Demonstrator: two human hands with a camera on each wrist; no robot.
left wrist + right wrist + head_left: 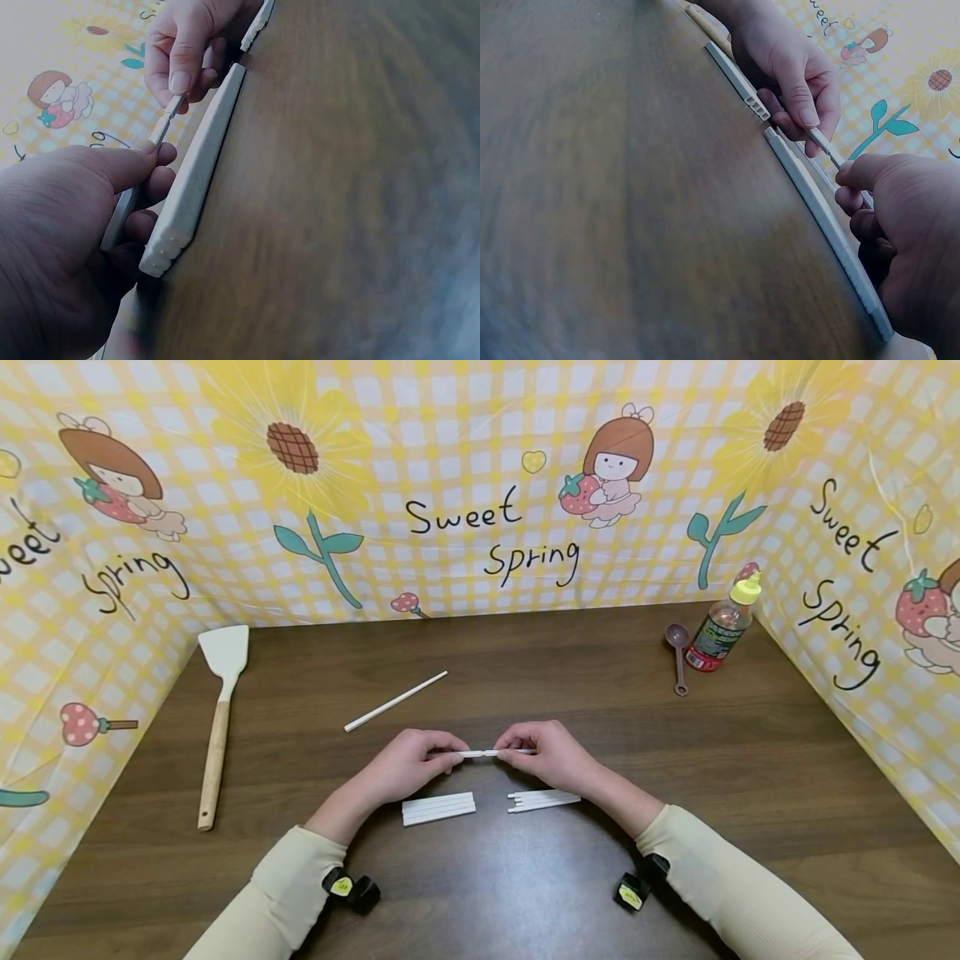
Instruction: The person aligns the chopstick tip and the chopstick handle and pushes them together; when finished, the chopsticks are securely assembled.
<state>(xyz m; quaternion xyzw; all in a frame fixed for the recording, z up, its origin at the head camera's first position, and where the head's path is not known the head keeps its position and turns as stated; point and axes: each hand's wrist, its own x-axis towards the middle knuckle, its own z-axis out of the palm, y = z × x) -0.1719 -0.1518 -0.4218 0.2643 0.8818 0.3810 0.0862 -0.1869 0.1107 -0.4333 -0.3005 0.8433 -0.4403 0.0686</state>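
Observation:
My left hand [411, 766] pinches a thin white stick piece [471, 753] between thumb and fingers. Opposite it, my right hand [549, 753] pinches another white stick piece [491, 752]. The two pieces lie in one line, their ends meeting at a narrow neck between the hands, and much of each is hidden by fingers. Just below the left hand, several thicker white stick pieces [438, 808] lie side by side on the table. Under the right wrist lie several white stick pieces [543, 800] with slimmer tips. Beyond the hands rests a long white stick [396, 701].
On the wooden table [480, 885], a white spatula [217, 735] with a wooden handle lies at the left. A brown measuring spoon [678, 656] and a yellow-capped bottle [722, 627] are at the back right. A yellow checked cloth [450, 443] walls the back and sides.

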